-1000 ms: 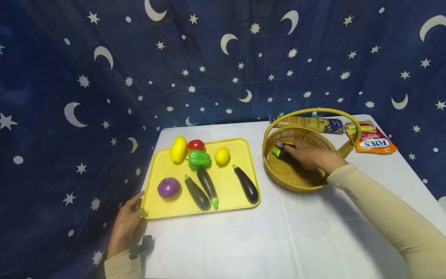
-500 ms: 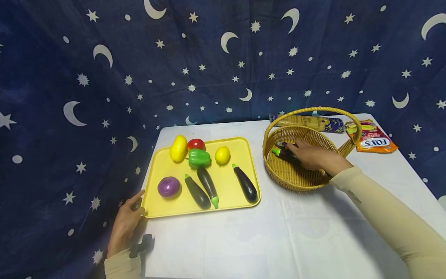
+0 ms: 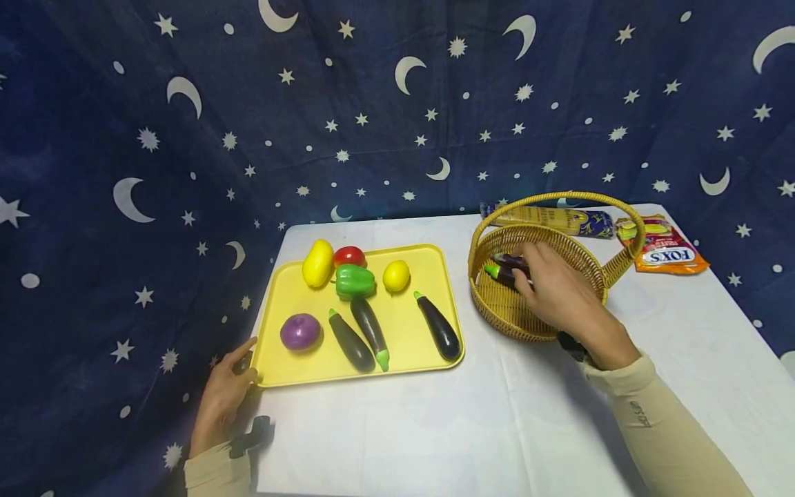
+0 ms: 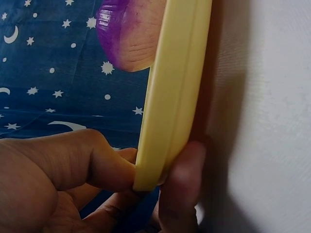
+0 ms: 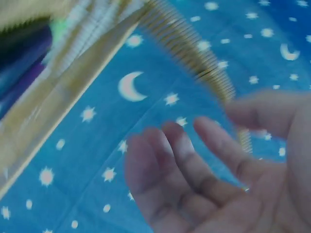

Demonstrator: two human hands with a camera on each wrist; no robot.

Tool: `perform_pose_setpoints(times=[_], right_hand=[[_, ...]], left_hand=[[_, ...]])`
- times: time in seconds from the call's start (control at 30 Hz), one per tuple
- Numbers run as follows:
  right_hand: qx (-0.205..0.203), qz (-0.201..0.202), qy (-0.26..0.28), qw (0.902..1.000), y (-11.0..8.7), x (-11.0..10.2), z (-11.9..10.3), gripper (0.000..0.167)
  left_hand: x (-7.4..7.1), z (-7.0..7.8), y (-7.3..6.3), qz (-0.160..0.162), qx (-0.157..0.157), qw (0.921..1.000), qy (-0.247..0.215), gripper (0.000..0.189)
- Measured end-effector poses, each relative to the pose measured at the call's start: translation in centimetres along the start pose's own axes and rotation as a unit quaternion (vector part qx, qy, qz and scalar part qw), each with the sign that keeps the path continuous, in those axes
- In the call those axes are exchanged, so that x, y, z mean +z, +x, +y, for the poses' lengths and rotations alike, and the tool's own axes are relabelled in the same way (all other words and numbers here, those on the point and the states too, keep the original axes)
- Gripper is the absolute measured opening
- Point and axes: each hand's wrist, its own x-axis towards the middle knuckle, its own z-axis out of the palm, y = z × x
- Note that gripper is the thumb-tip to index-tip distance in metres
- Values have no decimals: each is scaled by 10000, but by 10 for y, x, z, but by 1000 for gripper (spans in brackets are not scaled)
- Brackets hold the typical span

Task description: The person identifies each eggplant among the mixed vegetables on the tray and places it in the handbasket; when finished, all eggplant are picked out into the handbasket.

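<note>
Left hand (image 3: 225, 392) pinching tray (image 3: 406, 342), right hand (image 3: 562, 293) above basket (image 3: 504, 314), eggplants (image 3: 506, 277) inside

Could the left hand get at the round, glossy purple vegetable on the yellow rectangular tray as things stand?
Probably yes: the round purple vegetable lies near the left hand, with only the rim of the yellow tray between. However, that hand pinches the rim, so it would likely need to let go first.
</note>
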Motion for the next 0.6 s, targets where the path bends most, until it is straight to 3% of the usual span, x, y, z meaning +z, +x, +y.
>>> perform_pose_setpoints(times=[0.1,0.23,0.43,0.6], right_hand=[[69,621,622,9961,-14,12,-23,20],[-160,1055,1114,9880,-29,35,-51,18],[-252,566,924,9938,-44,87,-82,33],[-70,304,521,9982,-44,125,-89,56]], left_hand=[[-2,1,0,15,26,10000,46,79],[-4,3,-1,28,73,9999,140,78],[-3,2,-4,51,5,10000,67,78],[-2,2,-4,34,26,9999,115,79]])
